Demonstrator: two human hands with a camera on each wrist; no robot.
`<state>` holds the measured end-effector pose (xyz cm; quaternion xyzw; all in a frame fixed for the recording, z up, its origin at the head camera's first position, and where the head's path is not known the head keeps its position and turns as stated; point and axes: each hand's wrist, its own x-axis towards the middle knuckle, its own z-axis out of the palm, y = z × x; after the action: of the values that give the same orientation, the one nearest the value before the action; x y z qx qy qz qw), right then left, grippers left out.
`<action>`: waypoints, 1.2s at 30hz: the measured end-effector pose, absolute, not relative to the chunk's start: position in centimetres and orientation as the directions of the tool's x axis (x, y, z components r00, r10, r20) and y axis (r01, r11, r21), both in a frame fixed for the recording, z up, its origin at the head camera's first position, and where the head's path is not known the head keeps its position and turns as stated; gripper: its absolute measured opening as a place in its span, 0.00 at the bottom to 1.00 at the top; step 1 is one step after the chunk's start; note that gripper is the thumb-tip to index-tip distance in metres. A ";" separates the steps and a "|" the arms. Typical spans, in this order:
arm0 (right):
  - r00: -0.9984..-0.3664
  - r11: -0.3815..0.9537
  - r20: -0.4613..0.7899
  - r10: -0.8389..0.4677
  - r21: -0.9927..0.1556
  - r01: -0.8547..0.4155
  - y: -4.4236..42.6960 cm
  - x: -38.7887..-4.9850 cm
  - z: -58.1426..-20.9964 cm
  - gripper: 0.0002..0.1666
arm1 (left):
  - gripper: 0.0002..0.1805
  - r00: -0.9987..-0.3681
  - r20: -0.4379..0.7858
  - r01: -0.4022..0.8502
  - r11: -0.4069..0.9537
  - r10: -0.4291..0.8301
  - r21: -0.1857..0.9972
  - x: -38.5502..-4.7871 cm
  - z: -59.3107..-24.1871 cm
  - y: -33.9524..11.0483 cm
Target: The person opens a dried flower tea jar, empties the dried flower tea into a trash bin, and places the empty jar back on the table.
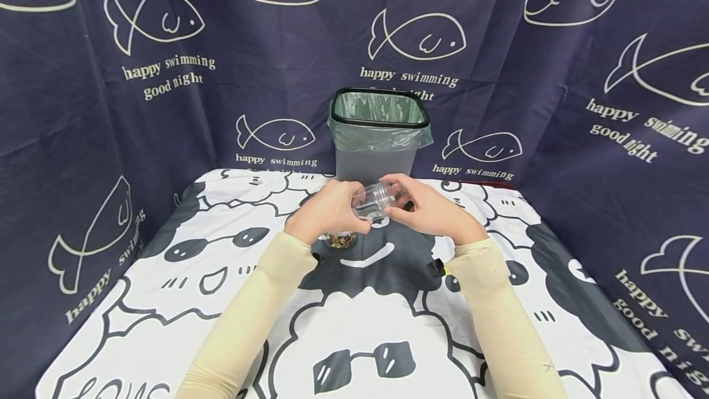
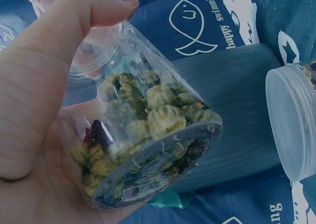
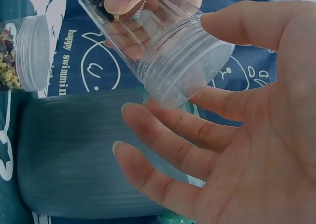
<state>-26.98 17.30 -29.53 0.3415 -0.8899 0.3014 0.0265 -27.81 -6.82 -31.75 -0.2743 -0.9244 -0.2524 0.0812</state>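
Note:
A clear plastic jar point(image 1: 364, 203) lies tilted between the two hands. My left hand point(image 1: 327, 211) grips its body, thumb on one side and fingers on the other. Dried yellowish-green flower buds point(image 2: 165, 120) and some dark red bits are gathered toward its base in the left wrist view. At the other end is a translucent screw lid point(image 3: 195, 61). My right hand point(image 1: 431, 209) pinches this lid between thumb and index finger, while its other fingers extend past it. Below the left hand stands a second lidded jar point(image 1: 340, 239) with multicoloured dried pieces, partly hidden by that hand.
A grey trash bin point(image 1: 371, 165) with a green liner point(image 1: 382, 137) stands behind the hands, at the back of the table. A cartoon-sheep cloth point(image 1: 354, 319) covers the table. Dark blue fish-print curtains point(image 1: 277, 91) enclose the back and sides.

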 end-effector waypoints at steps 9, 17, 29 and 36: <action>-0.741 0.541 0.272 -0.614 -0.538 -0.646 17.3 -27.0 -29.6 0.38 | 0.23 -0.845 0.277 0.535 0.725 0.457 0.434 -27.9 -31.9 -6.8; -0.715 0.491 0.309 -0.627 -0.555 -0.671 17.3 -27.2 -29.7 0.40 | 0.23 -0.843 0.278 0.538 0.722 0.460 0.435 -27.9 -31.9 -6.8; -0.684 0.471 0.380 -0.623 -0.517 -0.715 17.4 -27.4 -30.0 0.41 | 0.22 -0.849 0.273 0.528 0.728 0.452 0.438 -27.9 -32.0 -6.8; -0.695 0.475 0.372 -0.615 -0.530 -0.703 17.5 -27.2 -29.8 0.40 | 0.24 -0.851 0.277 0.525 0.721 0.445 0.453 -27.9 -31.8 -7.0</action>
<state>-27.24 17.50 -29.77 0.3849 -0.8562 0.3384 0.0649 -27.91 -6.99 -31.83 -0.2622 -0.9246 -0.2661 0.0745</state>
